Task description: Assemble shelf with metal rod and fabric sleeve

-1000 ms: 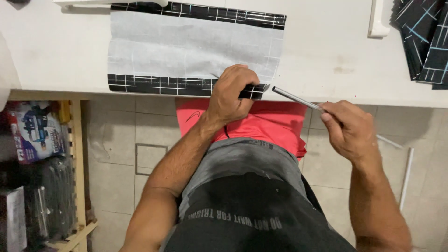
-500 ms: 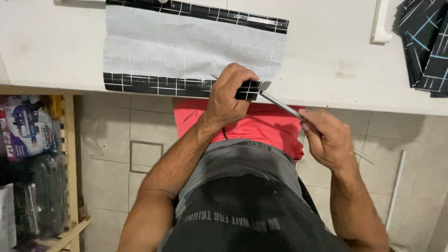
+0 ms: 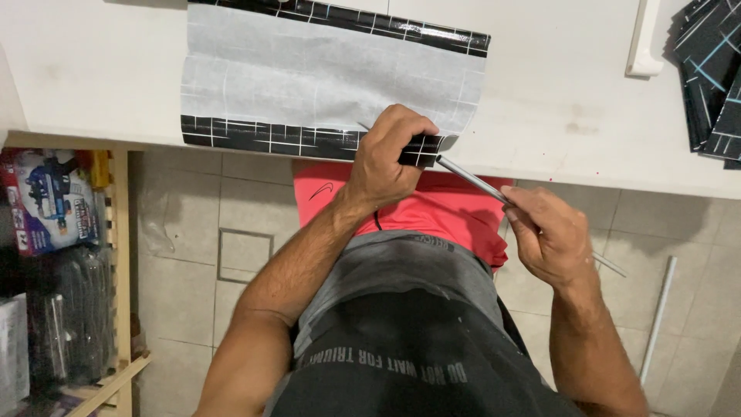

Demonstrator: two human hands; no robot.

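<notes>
Head view, one frame, looking straight down past my chest.

Item 1: white surface (image 3: 93, 77), filling the upper band of the frame, its front edge running left to right just above centre.

Item 2: sheet of grey-white backing with a black, white-gridded border (image 3: 332, 73), lying flat on the surface at upper centre. Its near border hangs at the surface edge.

Item 3: left hand (image 3: 390, 150), at centre frame on the near right corner of the sheet. I see its fingers curled shut, pinching the gridded corner (image 3: 421, 148) of the sheet.

Item 4: thin grey metal rod (image 3: 475, 176), slanting from the pinched corner down toward the right of the frame. Its upper end meets the sheet corner at the left hand; whether it sits inside a fold I cannot tell. Its lower tip shows past the right hand.

Item 5: right hand (image 3: 552, 235), right of centre, below the surface edge. Its fingers are pressed together around the rod.

Item 6: stack of dark gridded pieces (image 3: 710, 69), upper right corner, on the surface.

Item 7: white plastic fitting (image 3: 644, 42), upper right, beside the stack.

Item 8: wooden shelf (image 3: 120, 255) with packaged goods, left edge.

Item 9: tiled floor (image 3: 193, 255), lower left; a pale pipe (image 3: 656, 316) leans at lower right.
</notes>
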